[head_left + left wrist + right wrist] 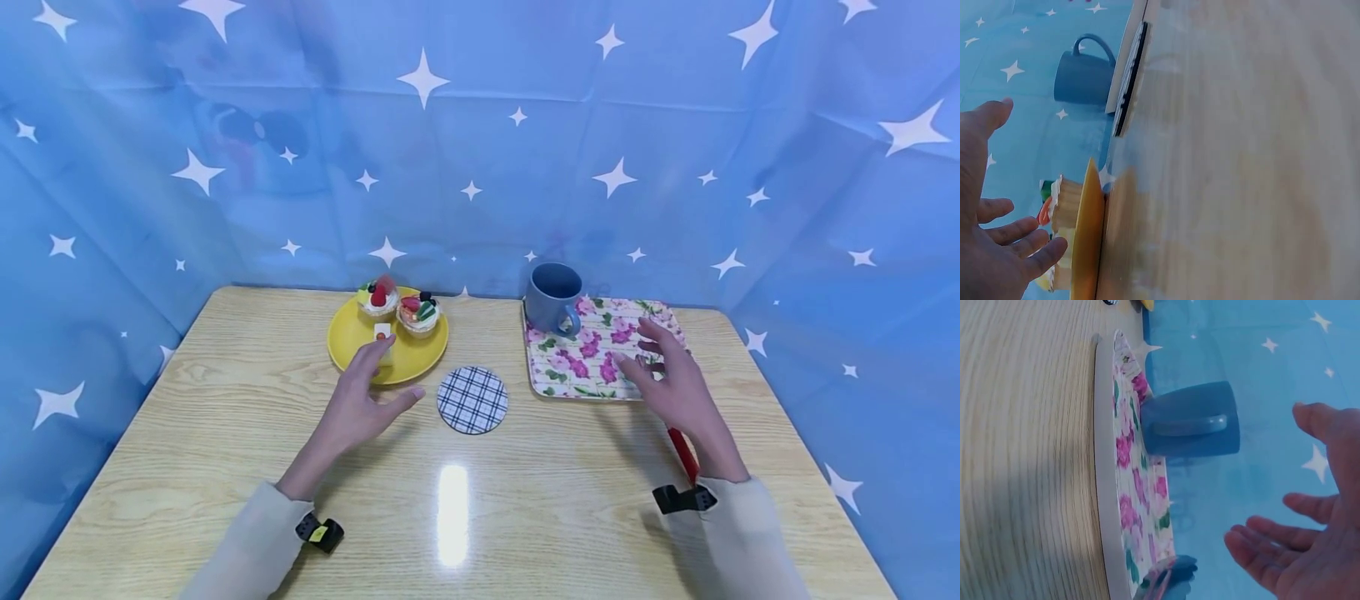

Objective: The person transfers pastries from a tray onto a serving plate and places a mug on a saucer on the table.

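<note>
My left hand, fingers spread and holding nothing, is over the near edge of a yellow plate. Two fruit-topped cupcakes sit on that plate beside a small white-topped piece of cake, partly hidden by my fingers. My right hand hovers above the right part of a flower-patterned tray, its fingers loosely bent around nothing. Toward the tray's back left corner stands a blue mug, upright, handle turned to the near right. Below my right wrist shows a red handle.
A round checked coaster lies between plate and tray. In the right wrist view, a shiny scalloped utensil end overlaps the tray. A blue star-patterned curtain closes off the back and sides of the wooden table.
</note>
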Demonstrator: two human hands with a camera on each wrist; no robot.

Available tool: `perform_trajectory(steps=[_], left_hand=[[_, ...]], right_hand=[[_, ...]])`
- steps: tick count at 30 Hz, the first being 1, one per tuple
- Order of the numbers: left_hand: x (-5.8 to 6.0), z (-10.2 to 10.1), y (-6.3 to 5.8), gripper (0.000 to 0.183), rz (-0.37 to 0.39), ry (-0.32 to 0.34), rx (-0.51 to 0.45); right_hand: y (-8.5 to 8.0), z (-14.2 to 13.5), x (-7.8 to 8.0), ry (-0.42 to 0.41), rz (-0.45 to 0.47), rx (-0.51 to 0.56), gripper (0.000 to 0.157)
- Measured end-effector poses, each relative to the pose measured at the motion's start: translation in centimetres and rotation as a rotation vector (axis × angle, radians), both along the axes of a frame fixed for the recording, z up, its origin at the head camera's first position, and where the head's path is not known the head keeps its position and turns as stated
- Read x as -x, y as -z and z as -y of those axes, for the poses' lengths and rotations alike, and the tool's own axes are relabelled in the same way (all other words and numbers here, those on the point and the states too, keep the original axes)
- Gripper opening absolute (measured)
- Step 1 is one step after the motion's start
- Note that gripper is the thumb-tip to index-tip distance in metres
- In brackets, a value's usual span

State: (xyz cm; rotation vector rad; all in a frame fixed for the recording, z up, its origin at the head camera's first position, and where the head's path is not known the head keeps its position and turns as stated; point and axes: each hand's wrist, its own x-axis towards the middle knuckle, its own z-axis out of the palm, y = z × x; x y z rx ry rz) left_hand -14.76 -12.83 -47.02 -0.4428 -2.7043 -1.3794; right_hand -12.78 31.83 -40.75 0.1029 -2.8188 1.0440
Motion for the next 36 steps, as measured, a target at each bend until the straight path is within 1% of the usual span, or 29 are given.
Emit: perform_trajectory(steps=[11,15,21,23,26,31,36], left_hand=[[-0.9,-1.5,0.0,0.094,0.045,0.034,0.074],[-1.2,-2.1,0.0,0.093,0.034,0.056,0.095],[-1.5,-3.1,0.0,0.091,0.012,0.099,0.095],[-1.5,-3.4,0.1,0.09,0.02,0.109,0.095],[-1.4,-3.8,0.3,0.092,0.043,0.12,0.108],[-1.2,-4.5,0.7,0.093,0.103,0.127,0.128],[-1.1,-5.1,1.0,0.094,0.157,0.102,0.15]], right_hand=[[0.1,0.9,1.1,-0.005,0.032,0.031,0.078],[0.2,1.2,1.5,-0.013,0.057,0.046,0.077],[0.4,1.5,2.1,-0.049,0.046,0.073,0.076],[0.5,1.5,2.2,-0.055,0.054,0.082,0.076],[0.6,1.6,2.4,-0.055,0.065,0.085,0.078],[0.7,2.0,2.9,-0.051,0.079,0.106,0.078],[1.0,2.3,3.4,-0.032,0.104,0.137,0.078]])
